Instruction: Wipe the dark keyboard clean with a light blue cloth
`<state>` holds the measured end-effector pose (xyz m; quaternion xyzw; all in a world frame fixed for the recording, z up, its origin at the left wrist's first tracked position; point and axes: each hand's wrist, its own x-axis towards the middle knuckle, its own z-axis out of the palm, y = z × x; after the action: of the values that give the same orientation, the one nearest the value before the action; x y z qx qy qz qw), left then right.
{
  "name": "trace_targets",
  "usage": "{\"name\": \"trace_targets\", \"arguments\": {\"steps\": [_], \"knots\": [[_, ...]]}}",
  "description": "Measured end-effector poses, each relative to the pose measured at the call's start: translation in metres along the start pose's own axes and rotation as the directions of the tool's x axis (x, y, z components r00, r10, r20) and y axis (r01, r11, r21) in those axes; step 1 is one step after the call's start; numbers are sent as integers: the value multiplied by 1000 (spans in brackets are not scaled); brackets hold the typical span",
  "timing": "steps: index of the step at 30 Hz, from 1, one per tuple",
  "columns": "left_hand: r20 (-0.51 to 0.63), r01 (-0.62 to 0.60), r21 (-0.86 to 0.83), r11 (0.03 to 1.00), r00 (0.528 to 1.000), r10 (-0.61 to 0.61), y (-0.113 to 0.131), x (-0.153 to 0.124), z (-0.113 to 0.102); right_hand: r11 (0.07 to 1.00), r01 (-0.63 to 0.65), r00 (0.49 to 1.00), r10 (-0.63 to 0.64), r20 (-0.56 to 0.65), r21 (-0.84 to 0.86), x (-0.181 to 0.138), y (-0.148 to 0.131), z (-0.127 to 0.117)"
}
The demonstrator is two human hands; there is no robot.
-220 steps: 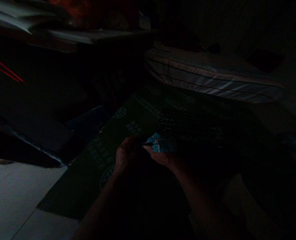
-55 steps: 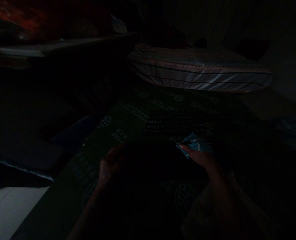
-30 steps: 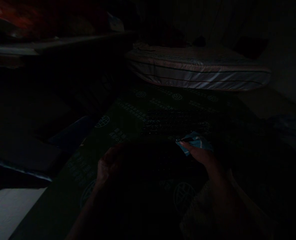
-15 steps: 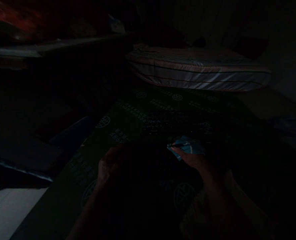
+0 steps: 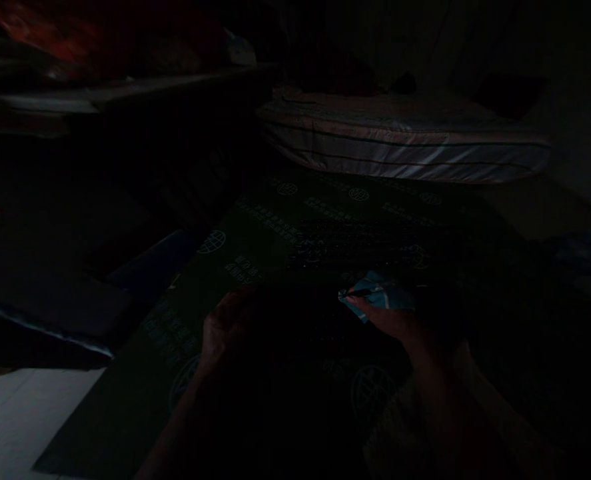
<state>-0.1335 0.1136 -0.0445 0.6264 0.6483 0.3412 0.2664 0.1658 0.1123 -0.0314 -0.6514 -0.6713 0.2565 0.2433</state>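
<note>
The scene is very dark. My right hand (image 5: 390, 319) is closed on a small light-blue piece of cloth or paper (image 5: 382, 293), with a thin dark stick-like thing at its fingertips. It hovers over a dark, speckled patch (image 5: 355, 243) on a green printed mat (image 5: 255, 233). My left hand (image 5: 221, 327) rests on the mat to the left with fingers curled, at the edge of a dark object I cannot make out. Whether it holds anything is hidden in shadow.
A striped mattress (image 5: 405, 143) lies on the floor behind the mat. A low dark shelf or bench (image 5: 125, 90) runs along the left. A blue flat object (image 5: 150, 267) lies at the mat's left edge. Pale floor (image 5: 20, 420) shows at bottom left.
My right hand with the blue piece has moved from beside my left hand out to the right, then shifted slightly back and forth. My left hand has stayed nearly still.
</note>
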Motion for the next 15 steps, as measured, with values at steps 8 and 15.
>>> {"name": "trace_targets", "arguments": {"steps": [8, 15], "knots": [[-32, -47, 34, 998, 998, 48, -15, 6, 4, 998, 44, 998, -41, 44, -53, 1, -6, -1], [-34, -81, 108, 991, 996, 85, -1, 3, 1, 997, 49, 998, -47, 29, -56, -2, -13, 0]]}}
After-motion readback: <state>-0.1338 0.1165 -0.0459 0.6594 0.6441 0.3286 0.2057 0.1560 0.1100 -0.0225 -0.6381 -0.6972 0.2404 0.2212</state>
